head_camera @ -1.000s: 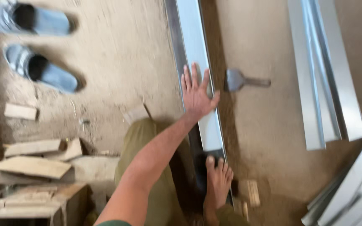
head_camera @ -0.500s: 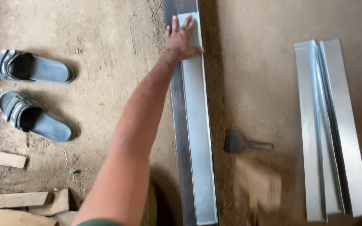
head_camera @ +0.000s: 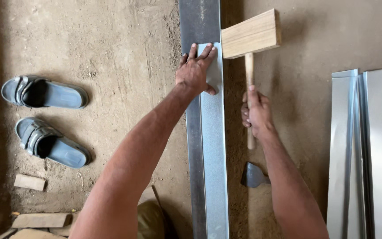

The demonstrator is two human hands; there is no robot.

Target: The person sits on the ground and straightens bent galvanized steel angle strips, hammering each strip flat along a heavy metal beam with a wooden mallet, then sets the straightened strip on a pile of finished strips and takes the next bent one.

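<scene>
A long galvanized metal strip [head_camera: 213, 159] lies on a darker steel bar [head_camera: 194, 26] that runs up the earthen floor. My left hand [head_camera: 196, 71] presses flat on the strip's far end, fingers spread. My right hand [head_camera: 256, 113] grips the handle of a wooden mallet [head_camera: 250, 34], whose block head hangs just right of the strip's far end, near my left fingertips. A small dark metal scraper blade [head_camera: 253, 175] lies on the ground under my right forearm.
A pair of grey-blue sandals [head_camera: 45, 117] rests on the dirt at left. Wood offcuts [head_camera: 29, 182] lie at lower left. A stack of folded metal sheets [head_camera: 361, 150] lies along the right side.
My right hand has come up holding the wooden mallet beside the strip. My left hand stays on the strip's far end, and the view has shifted closer.
</scene>
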